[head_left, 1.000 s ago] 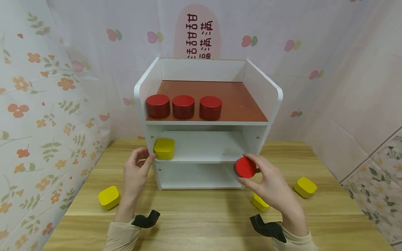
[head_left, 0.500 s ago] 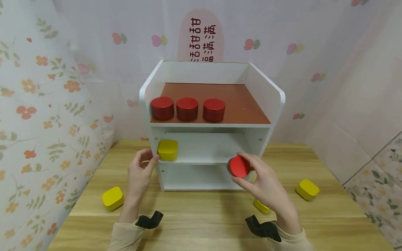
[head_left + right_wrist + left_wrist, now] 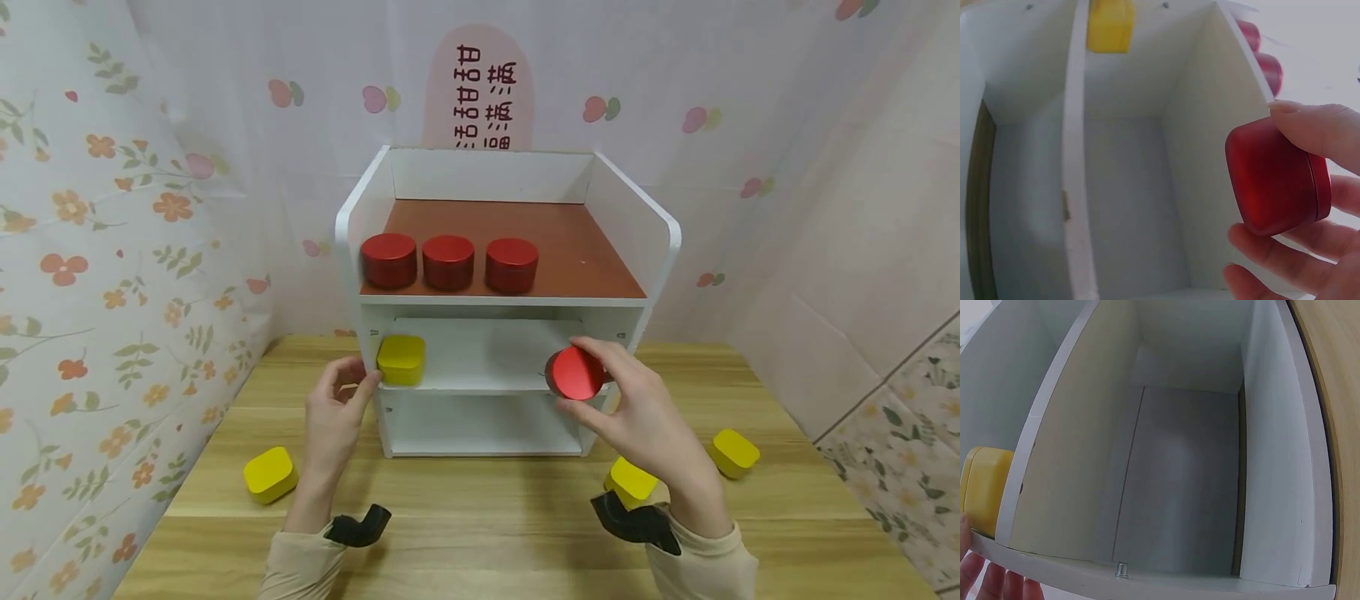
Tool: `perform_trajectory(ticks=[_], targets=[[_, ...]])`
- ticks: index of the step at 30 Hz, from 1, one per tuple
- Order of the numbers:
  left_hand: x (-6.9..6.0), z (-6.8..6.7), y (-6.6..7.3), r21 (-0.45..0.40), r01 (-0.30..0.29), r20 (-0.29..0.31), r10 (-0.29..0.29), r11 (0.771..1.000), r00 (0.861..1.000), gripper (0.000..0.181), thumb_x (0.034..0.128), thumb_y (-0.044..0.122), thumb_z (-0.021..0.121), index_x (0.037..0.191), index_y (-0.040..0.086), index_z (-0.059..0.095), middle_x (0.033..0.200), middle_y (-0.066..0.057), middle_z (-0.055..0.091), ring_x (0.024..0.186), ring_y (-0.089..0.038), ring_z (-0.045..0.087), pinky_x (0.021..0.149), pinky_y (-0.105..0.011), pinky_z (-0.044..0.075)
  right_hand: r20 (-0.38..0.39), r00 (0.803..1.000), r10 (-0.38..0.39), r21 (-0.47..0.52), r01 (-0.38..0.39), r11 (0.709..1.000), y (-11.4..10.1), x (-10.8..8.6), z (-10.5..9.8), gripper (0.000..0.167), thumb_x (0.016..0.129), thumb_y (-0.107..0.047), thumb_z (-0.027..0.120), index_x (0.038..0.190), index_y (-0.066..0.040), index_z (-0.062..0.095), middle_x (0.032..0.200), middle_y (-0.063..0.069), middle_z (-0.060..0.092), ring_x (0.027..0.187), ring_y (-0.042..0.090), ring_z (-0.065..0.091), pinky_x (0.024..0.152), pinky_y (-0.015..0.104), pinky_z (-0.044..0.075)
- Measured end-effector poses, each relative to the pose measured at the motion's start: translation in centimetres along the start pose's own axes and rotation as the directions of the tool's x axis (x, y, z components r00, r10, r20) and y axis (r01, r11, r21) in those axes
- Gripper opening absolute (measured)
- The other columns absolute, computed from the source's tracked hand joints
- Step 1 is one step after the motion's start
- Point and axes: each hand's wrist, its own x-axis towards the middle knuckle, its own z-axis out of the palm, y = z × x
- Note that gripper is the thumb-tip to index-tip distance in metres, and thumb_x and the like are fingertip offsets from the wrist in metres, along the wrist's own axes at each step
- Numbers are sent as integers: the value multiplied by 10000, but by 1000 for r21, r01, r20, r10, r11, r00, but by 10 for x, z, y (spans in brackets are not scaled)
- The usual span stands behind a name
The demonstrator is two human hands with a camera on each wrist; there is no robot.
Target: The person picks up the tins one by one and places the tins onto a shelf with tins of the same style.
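In the head view my right hand (image 3: 645,412) pinches a round red tin (image 3: 579,373) between thumb and fingers, in front of the right part of the middle shelf. The right wrist view shows the tin (image 3: 1272,178) tilted, apart from the shelf boards. My left hand (image 3: 336,417) holds the left side panel of a white shelf unit (image 3: 498,302), thumb at the front edge, other fingers outside. Beside that thumb a yellow square tin (image 3: 401,361) sits at the left end of the middle shelf. Three red tins (image 3: 448,263) stand in a row on the brown top shelf.
On the wooden table (image 3: 480,517) lie yellow tins: one at the left (image 3: 271,475), one by the right wrist (image 3: 630,481), another farther right (image 3: 734,453). Patterned cloth (image 3: 300,167) hangs behind. Raised side walls flank the top shelf.
My right hand has moved a little left, then up with the red tin, from the lower compartment's level to the middle shelf. The left hand stays at the side panel. The head view has shifted slightly.
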Motion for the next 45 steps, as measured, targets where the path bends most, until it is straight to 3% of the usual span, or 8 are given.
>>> perform_trajectory(ticks=[5,20,34,45], targets=[[0,1,2,-2,11,2,-11,1000,1000,275,931,59,666,1160,-67,582,1049,-152,587,954,-186,536,811,-225,467,-31,999,-24,-3,23,1000,-1,5,-11,716,712,-76,877,1342,-67,537,1157,8,604,960,119,538,794,155,446],[-1,0,3,8,14,1,-14,1000,1000,277,937,58,657,1170,-67,575,1061,-145,582,956,-178,532,804,-215,453,-78,994,-80,-8,80,997,-6,28,-34,703,726,-37,855,1352,-71,539,1090,-18,619,921,97,548,807,145,443],[0,0,2,19,-1,12,1,1000,1000,284,933,65,665,1171,-62,577,1058,-151,587,954,-183,535,808,-212,457,-82,993,-85,-26,83,996,-12,43,-52,682,734,-48,853,1345,-55,548,1120,17,633,911,101,541,809,144,439],[-1,0,2,-2,-24,-4,24,1000,1000,266,922,26,668,1149,-84,583,1018,-134,587,923,-162,553,781,-211,468,-28,996,-84,-37,83,996,-11,63,-64,627,779,-100,827,1341,-59,554,1058,29,643,828,122,555,717,194,455]])
